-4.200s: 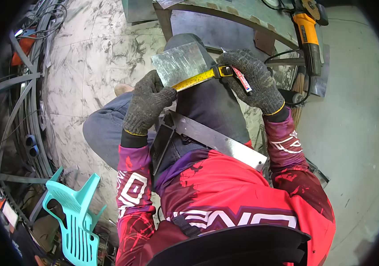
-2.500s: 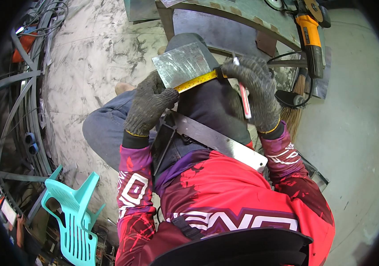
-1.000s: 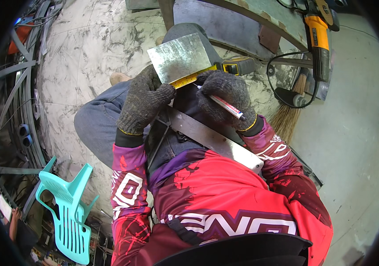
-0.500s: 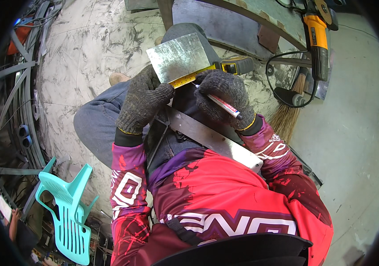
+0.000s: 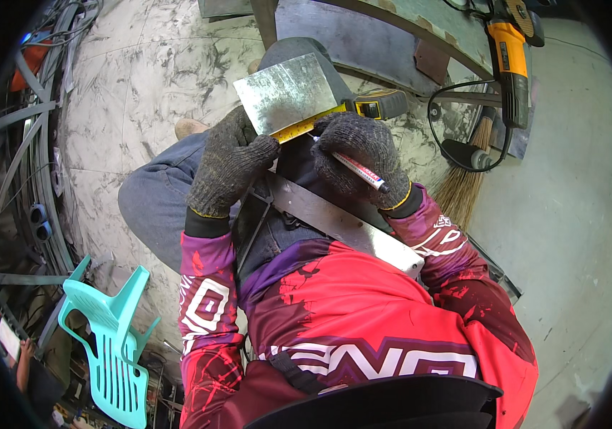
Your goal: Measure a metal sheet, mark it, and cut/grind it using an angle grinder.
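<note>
A shiny square metal sheet [image 5: 284, 93] rests over my lap, tilted. Along its near edge runs the yellow blade of a tape measure, whose grey-and-yellow case [image 5: 386, 104] sits at the sheet's right corner. Gloved in dark grey knit, my left hand [image 5: 228, 163] is closed on the sheet's left corner, its thumb at the end of the blade. My right hand [image 5: 363, 146], in a matching glove, grips a white-and-red marker pen [image 5: 358, 170] with its tip close to the blade. Below both hands a flat metal bar [image 5: 341, 220] lies slantwise across my lap.
An orange-and-black angle grinder [image 5: 512, 68] with a looped cord hangs by the metal table [image 5: 434, 25] at upper right. A straw broom [image 5: 462, 189] lies beneath it. At lower left stands a turquoise plastic chair [image 5: 116, 343]; metal strips [image 5: 37, 143] line the left side, near another person's arm [image 5: 25, 365].
Almost everything holds still. The sheet, tape and both hands have shifted very slightly left in the picture; both grips are the same.
</note>
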The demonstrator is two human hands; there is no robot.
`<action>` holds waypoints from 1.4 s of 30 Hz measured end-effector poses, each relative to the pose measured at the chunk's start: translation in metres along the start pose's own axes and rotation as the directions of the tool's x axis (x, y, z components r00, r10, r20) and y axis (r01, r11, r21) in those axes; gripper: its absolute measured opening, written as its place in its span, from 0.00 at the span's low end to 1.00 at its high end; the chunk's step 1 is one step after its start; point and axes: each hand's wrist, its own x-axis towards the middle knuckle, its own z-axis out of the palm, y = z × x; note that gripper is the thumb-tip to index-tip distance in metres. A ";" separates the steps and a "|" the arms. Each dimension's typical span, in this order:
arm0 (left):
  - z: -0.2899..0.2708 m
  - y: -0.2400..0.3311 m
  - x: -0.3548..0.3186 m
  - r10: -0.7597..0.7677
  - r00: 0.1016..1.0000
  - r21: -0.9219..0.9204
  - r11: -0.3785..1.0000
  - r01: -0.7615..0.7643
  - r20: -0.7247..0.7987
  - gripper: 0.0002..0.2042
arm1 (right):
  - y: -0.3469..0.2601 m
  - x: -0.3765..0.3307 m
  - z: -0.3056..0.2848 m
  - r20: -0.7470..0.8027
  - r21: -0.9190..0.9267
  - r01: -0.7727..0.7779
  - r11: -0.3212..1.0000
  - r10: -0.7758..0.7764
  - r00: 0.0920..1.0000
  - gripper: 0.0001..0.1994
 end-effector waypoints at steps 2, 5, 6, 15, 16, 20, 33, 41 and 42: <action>-0.001 0.001 0.000 0.001 1.000 0.049 0.999 -0.002 0.009 0.16 | 0.000 0.000 -0.001 0.021 -0.041 0.027 0.999 -0.026 0.999 0.08; -0.002 0.000 0.000 0.005 1.000 0.045 0.999 -0.006 0.017 0.17 | -0.001 -0.001 -0.002 0.038 -0.031 -0.002 1.000 0.003 0.999 0.08; -0.002 -0.001 0.001 0.006 1.000 0.045 0.999 -0.006 0.017 0.17 | -0.002 -0.001 -0.002 0.044 -0.024 -0.012 1.000 0.013 0.999 0.08; -0.005 -0.009 0.003 -0.033 0.999 0.114 0.993 0.030 0.024 0.18 | -0.006 0.001 -0.002 0.020 -0.004 -0.021 1.000 0.021 1.000 0.08; -0.005 -0.008 0.003 -0.032 0.999 0.115 0.993 0.029 0.027 0.18 | -0.006 0.001 -0.002 0.021 -0.010 -0.023 1.000 0.023 1.000 0.08; -0.004 -0.005 0.002 -0.019 0.999 0.083 0.996 0.016 0.039 0.19 | -0.007 0.001 -0.002 0.010 -0.042 -0.012 0.999 0.013 1.000 0.09; 0.000 -0.002 0.001 -0.035 0.999 0.001 0.999 0.035 0.026 0.19 | -0.004 0.000 -0.001 0.039 -0.057 -0.024 0.998 0.026 0.999 0.09; -0.003 -0.006 0.002 -0.020 0.999 0.039 0.999 0.018 0.047 0.17 | -0.002 -0.002 -0.002 0.031 -0.044 0.008 0.999 -0.007 0.999 0.10; -0.004 -0.007 0.003 -0.019 0.999 0.040 0.999 0.017 0.044 0.17 | -0.003 -0.002 -0.003 0.036 -0.035 -0.021 0.999 0.022 0.999 0.10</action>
